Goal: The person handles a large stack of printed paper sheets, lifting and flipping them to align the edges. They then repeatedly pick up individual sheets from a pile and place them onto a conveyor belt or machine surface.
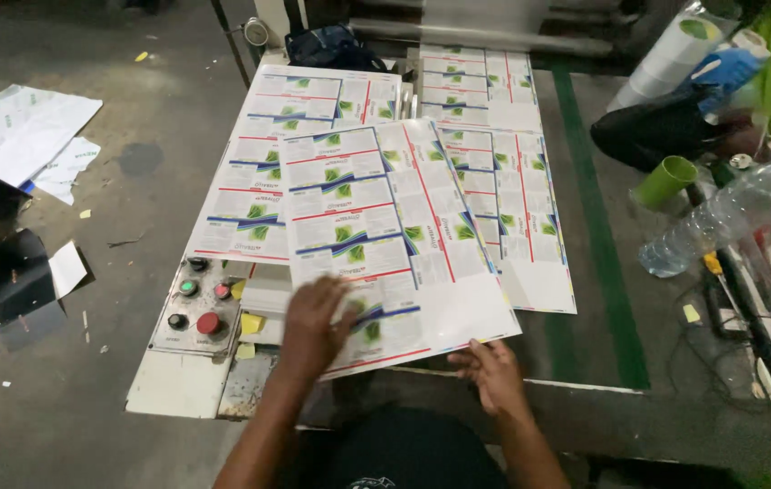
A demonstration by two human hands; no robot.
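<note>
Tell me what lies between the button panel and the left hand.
In the head view, a yellow sticky note lies on the machine top between the button panel and the left hand; otherwise bare.

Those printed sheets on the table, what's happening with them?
A person is handling a large printed sheet that lies on top of others spread over a machine table. The left hand presses flat on the sheet's near part, and the right hand touches its near edge. A panel of buttons sits to the left; a plastic bottle lies at right.
</note>
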